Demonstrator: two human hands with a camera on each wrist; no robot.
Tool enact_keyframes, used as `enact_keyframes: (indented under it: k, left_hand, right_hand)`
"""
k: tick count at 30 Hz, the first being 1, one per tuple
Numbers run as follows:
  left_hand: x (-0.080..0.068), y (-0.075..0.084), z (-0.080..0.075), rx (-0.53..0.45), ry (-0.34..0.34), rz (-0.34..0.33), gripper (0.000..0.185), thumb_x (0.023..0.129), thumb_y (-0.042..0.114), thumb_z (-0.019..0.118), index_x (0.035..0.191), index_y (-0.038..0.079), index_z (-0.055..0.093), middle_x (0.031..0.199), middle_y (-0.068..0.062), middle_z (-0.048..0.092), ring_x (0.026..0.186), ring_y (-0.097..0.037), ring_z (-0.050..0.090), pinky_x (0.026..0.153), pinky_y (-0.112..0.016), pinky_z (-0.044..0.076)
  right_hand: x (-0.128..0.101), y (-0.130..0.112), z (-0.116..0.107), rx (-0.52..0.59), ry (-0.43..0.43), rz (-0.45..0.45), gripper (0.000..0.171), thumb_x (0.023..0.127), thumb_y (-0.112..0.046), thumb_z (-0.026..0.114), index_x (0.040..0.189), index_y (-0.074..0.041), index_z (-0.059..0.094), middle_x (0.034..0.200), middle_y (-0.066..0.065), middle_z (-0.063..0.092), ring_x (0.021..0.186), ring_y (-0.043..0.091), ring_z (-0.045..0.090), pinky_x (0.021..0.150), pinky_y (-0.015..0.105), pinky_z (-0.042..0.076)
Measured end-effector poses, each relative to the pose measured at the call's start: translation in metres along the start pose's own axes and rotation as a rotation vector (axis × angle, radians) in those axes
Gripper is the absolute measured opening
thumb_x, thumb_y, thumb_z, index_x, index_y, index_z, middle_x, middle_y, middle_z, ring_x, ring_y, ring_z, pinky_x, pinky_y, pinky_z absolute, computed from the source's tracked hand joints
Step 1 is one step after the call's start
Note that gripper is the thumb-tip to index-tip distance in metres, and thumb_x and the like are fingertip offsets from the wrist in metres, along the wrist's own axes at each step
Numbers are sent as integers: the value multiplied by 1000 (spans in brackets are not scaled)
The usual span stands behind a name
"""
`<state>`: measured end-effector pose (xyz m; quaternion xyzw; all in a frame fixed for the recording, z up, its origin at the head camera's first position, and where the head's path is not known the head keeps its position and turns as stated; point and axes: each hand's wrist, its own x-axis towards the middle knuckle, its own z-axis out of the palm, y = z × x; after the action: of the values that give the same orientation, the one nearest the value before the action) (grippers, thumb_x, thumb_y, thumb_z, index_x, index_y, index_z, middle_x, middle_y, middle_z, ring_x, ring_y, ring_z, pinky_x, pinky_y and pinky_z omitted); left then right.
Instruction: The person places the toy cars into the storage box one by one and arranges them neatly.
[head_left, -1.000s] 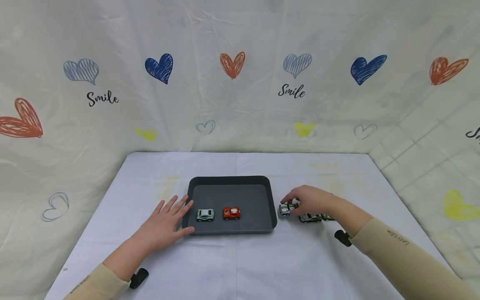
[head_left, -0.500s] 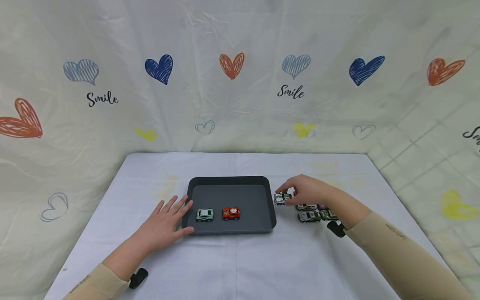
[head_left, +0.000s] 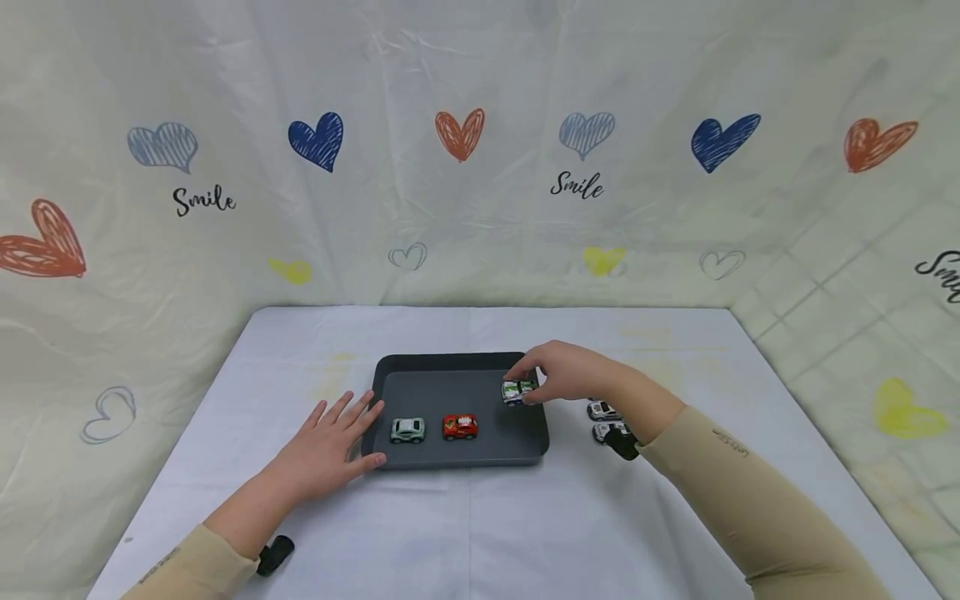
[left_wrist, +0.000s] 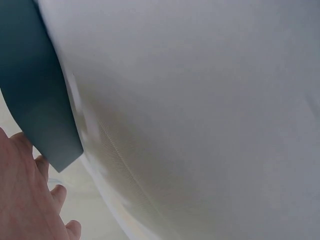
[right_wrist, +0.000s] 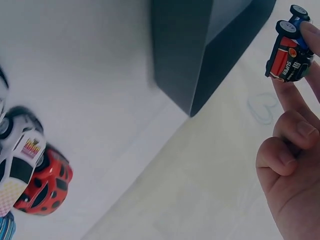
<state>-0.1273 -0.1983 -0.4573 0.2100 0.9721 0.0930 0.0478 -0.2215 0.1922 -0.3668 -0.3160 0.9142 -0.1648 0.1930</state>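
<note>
A small white-and-green toy car (head_left: 517, 390) is being carried just above the right end of a dark grey tray (head_left: 457, 362), pinched between the thumb and fingertips of the right hand (head_left: 562, 372); the wrist view is showing the same toy car (right_wrist: 290, 54) from beneath, with black wheels, a red panel and printed lettering. The left hand (head_left: 330, 443) is lying flat on the table (head_left: 480, 533), fingers spread and straight, their tips touching the tray's left wall and steadying it; it is holding nothing. Inside the tray, a pale green car (head_left: 407, 430) and a red car (head_left: 460, 427) are sitting side by side in a row along the near half. In judgement, the step is going best if the carried car is lowered wheels-down onto the bare floor to the right of the red car, level and in line with the row, and let go only once all wheels are resting, since a small wheeled body is likely to roll on a smooth, hard floor. The tray is rectangular with rounded corners and a low raised rim, matte in finish. More cars (head_left: 604, 412) are waiting on the white tablecloth near the tray's right side, partly hidden by the forearm. A wrinkled cream backdrop (head_left: 480, 167) printed with hearts is hanging behind.
</note>
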Motion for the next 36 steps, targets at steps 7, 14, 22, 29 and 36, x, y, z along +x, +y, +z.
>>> enact_keyframes:
  k: [7,14,22,29,36]
  left_hand:
    - [1,-3,4,-2,28,15,84,91,68,53,157,19,33,163,-6,25,149,-37,19,117,-62,12]
    - [2,-4,5,-3,31,21,84,92,68,50,158,20,29,164,-5,22,150,-36,16,118,-61,9]
    - [1,1,-1,11,12,4,85,92,66,53,158,19,30,164,-4,22,150,-35,16,118,-60,10]
    - [1,0,1,7,13,1,84,92,66,53,158,19,29,164,-4,22,150,-35,17,118,-60,10]
    - [0,-1,1,23,0,-4,86,92,69,50,159,20,28,164,-3,21,150,-34,16,119,-60,10]
  right_hand:
    - [11,-5,9,-13,-15,-4,33,88,-26,76,120,-32,72,106,-12,65,99,15,58,82,32,50]
    - [19,-4,27,-76,-57,6,33,88,-25,77,120,-28,73,111,-11,67,102,8,59,89,32,51]
    - [24,0,47,-181,-73,25,33,86,-29,79,119,-27,74,108,-12,69,101,6,61,93,32,50]
    - [26,2,51,-235,-76,19,36,84,-30,81,120,-27,74,110,-12,71,102,6,62,95,31,50]
    - [27,2,50,-230,-96,15,36,84,-31,81,120,-26,74,110,-12,71,102,5,62,94,30,51]
